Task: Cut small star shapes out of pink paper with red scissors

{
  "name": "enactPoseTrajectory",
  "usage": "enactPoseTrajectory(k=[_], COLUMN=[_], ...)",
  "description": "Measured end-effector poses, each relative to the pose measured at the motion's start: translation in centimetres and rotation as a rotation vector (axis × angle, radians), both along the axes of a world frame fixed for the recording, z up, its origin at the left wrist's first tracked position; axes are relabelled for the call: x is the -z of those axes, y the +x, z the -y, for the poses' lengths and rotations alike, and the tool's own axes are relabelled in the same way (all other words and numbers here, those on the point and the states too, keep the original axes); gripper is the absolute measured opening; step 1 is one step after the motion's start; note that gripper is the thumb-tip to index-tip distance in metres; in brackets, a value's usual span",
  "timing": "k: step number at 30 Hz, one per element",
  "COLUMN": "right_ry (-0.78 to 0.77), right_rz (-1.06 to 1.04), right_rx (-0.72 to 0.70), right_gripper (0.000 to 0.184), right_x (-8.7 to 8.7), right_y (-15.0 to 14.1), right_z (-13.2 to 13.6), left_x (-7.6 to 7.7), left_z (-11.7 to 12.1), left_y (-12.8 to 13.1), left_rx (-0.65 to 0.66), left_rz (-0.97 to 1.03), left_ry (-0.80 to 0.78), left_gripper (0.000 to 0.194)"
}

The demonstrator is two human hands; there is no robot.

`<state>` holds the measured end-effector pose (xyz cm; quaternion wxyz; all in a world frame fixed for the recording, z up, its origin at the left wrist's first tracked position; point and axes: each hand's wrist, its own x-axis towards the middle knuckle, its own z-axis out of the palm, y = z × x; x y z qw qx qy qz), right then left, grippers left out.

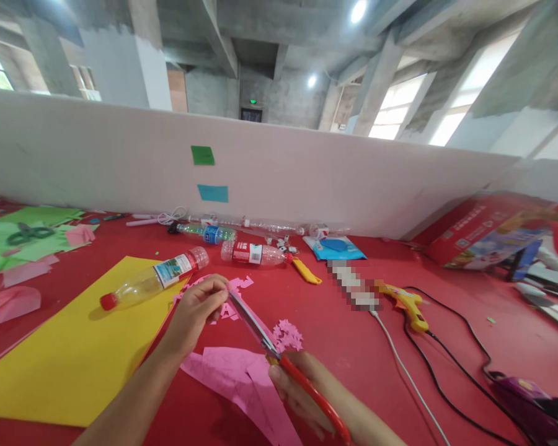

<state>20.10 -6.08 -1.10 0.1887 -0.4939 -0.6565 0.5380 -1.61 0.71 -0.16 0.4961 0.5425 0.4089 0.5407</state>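
Note:
My left hand (199, 310) is closed, thumb and fingertips pinching a narrow strip of pink paper (263, 324). In my right hand (302, 378) are scissors (255, 328) with red-orange handles. Their blades point up and left along the strip, the tips close to my left fingertips. Small pink cut-outs (288, 335) lie in a pile beside the blades. More pink scraps (244, 283) are scattered behind my left hand, which partly hides them. Larger pink paper sheets (242, 375) rest on the red table under and between my hands.
A yellow sheet (69, 353) carries part of a clear bottle (144, 286). Several bottles lie near the white partition (283, 167). Further right are a yellow cutter (307, 271), a blue packet (337, 248), a glue gun (407, 303) with cords, and a red box (483, 229). Green paper (32, 241) spreads left.

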Motion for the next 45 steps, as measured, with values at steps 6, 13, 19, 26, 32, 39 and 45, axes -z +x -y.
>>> enactPoseTrajectory(k=[6, 13, 19, 26, 32, 39, 45], right_ry=[0.022, 0.030, -0.102, -0.136, -0.173, -0.192, -0.138], right_rz=[-0.006, -0.030, -0.129, -0.171, -0.212, -0.229, -0.257], right_rx=[0.001, 0.050, 0.066, 0.025, 0.046, 0.060, 0.043], right_gripper=[0.046, 0.046, 0.052, 0.057, 0.062, 0.066, 0.066], right_x=[0.1, -0.9, 0.0, 0.3, 0.8, 0.6, 0.2], right_y=[-0.1, -0.3, -0.1, 0.1, 0.0, -0.5, -0.8], right_z=[0.0, 0.4, 0.4, 0.2, 0.1, 0.4, 0.8], left_x=[-0.2, -0.2, 0.5, 0.0, 0.1, 0.4, 0.2], left_z=[0.1, 0.1, 0.0, 0.2, 0.4, 0.5, 0.5], left_y=[0.1, 0.1, 0.1, 0.7, 1.1, 1.4, 1.5], left_rx=[-0.007, -0.006, 0.003, 0.029, 0.047, 0.076, 0.108], left_rz=[-0.017, 0.003, 0.028, 0.150, 0.132, 0.181, 0.182], left_ry=[0.017, 0.018, 0.003, -0.024, -0.048, -0.060, -0.036], left_gripper=[0.020, 0.019, 0.015, 0.016, 0.016, 0.017, 0.020])
